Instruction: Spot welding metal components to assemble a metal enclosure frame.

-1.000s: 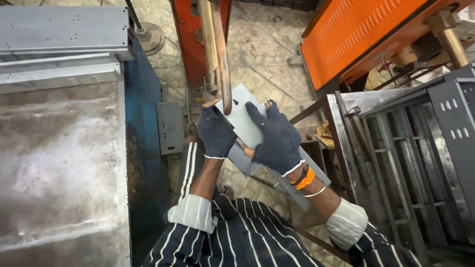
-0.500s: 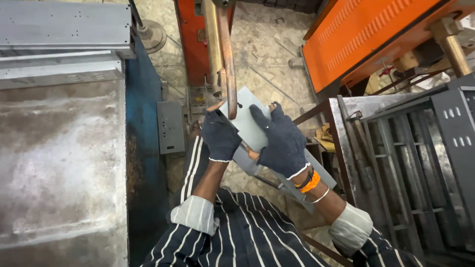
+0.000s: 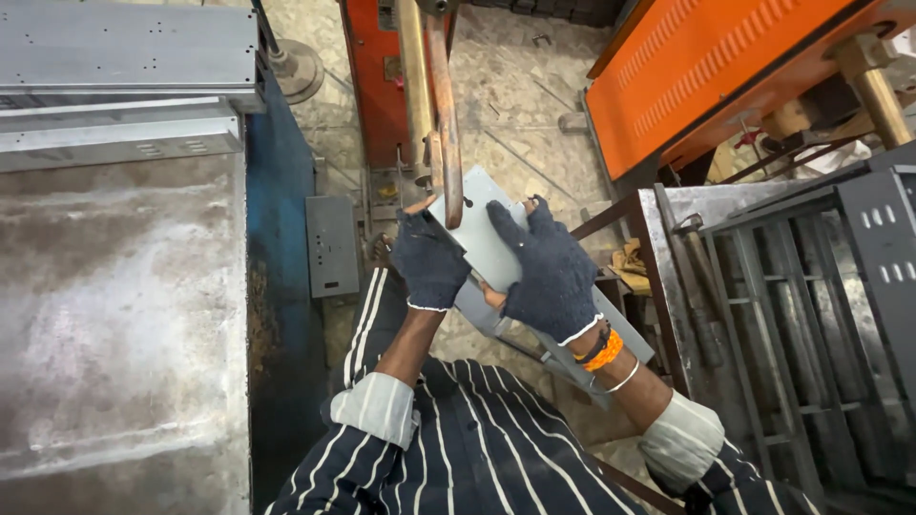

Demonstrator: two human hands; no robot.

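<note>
Both my hands wear dark knitted gloves and grip a long grey bent sheet-metal part (image 3: 482,234). My left hand (image 3: 429,257) clasps its left edge near the top. My right hand (image 3: 549,269) lies flat over its right side, fingers spread. The part's upper end sits against a rusty vertical metal arm (image 3: 447,114) of a red machine (image 3: 372,76). Its lower end runs down past my right wrist.
A worn steel table (image 3: 114,324) with stacked grey sheet-metal pieces (image 3: 124,48) fills the left. A blue frame (image 3: 281,286) edges it. A small grey panel (image 3: 331,246) lies on the floor. An orange machine cover (image 3: 706,67) is upper right; a grey metal rack (image 3: 792,315) stands at right.
The view has shifted slightly. Both hands keep their grip on the sheet-metal part, which stays against the rusty arm.
</note>
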